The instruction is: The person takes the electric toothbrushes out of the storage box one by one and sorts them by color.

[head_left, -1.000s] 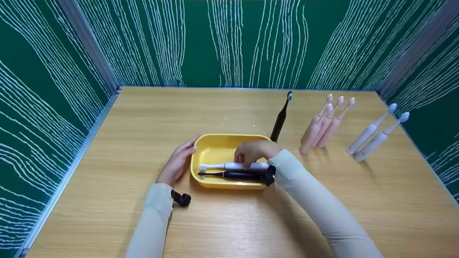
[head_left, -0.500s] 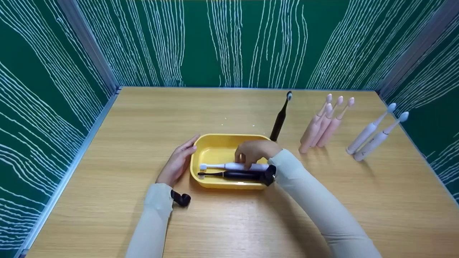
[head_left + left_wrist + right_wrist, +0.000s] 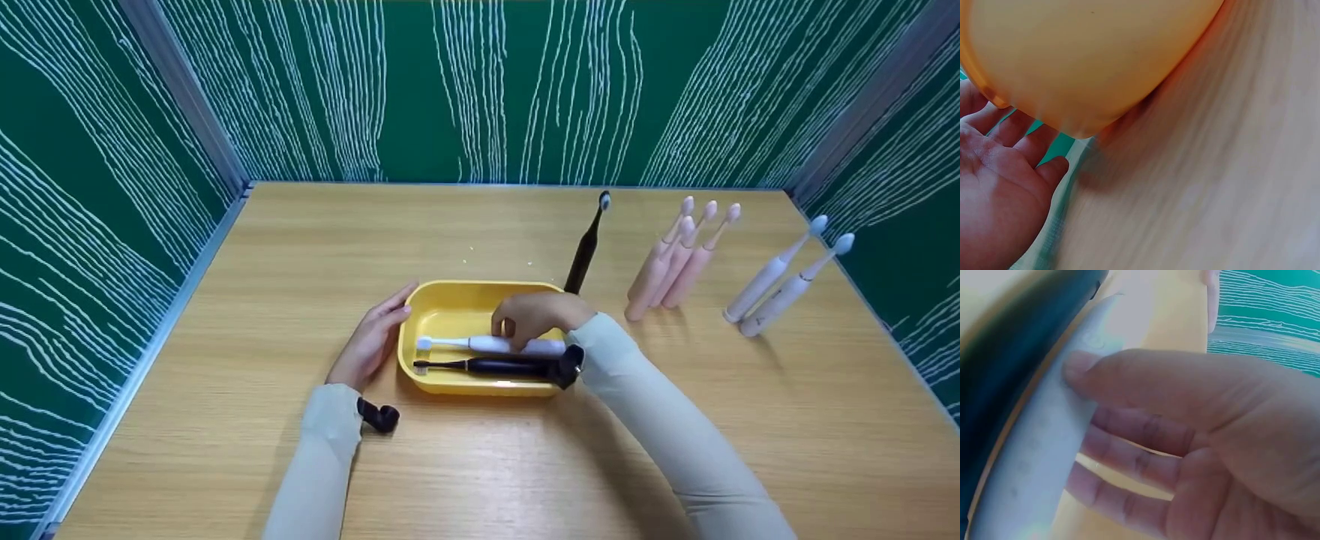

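Note:
In the head view a yellow tub [image 3: 442,304] sits on the table, a black electric toothbrush [image 3: 495,367] lying along its near side. Beside that one is a white electric toothbrush [image 3: 480,344], head to the left. My right hand [image 3: 536,319] reaches into the tub and pinches the white handle. The right wrist view shows the thumb [image 3: 1123,377] across the handle [image 3: 1033,455], the other fingers at its far side. My left hand [image 3: 369,341] touches the tub's left end. Its fingers extend along the outer wall [image 3: 1084,73] in the left wrist view.
A black electric toothbrush [image 3: 583,255] stands upright behind the tub's right corner. Further right stand several pink toothbrushes [image 3: 675,270], then two white ones [image 3: 776,296]. Green patterned panels [image 3: 409,90] enclose the table [image 3: 300,247] at the back and sides.
The head end of the white toothbrush has shifted slightly toward the far side of the tub, with my right hand moving a little to the right. My left hand and the tub stay put.

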Demonstrator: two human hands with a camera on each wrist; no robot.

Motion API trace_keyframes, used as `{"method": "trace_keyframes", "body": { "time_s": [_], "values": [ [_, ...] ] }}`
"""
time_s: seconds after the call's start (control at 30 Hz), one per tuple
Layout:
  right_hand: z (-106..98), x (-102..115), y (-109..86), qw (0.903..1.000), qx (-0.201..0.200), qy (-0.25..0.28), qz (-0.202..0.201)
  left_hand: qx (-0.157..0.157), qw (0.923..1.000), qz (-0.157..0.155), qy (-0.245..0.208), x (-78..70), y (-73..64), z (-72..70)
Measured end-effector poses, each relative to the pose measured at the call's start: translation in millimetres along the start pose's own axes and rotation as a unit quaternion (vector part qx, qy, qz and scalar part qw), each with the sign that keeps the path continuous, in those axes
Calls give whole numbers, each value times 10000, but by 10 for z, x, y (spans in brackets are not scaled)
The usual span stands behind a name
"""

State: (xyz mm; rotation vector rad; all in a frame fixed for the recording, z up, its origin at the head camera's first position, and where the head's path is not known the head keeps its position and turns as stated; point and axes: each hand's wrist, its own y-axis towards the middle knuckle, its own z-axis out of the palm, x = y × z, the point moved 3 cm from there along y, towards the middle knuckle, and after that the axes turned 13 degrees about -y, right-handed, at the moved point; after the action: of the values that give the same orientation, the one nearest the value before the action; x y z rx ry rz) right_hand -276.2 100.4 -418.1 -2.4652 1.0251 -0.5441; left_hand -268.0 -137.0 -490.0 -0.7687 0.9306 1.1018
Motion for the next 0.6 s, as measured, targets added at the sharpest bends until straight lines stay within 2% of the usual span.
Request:
{"method": "trace_keyframes", "body": {
  "time_s": [0.2,0.47,0.6],
  "values": [
    [1,-45,-29,9997,-155,177,-88,-15,10000,-29,-10,-1,-5,-1],
    [-20,-108,-129,9967,-457,496,-457,-78,9999,-79,0,-1,-3,-3],
    [-34,-133,-175,9967,-468,589,-304,-62,9999,-89,-5,2,4,-7]
  ]
}}
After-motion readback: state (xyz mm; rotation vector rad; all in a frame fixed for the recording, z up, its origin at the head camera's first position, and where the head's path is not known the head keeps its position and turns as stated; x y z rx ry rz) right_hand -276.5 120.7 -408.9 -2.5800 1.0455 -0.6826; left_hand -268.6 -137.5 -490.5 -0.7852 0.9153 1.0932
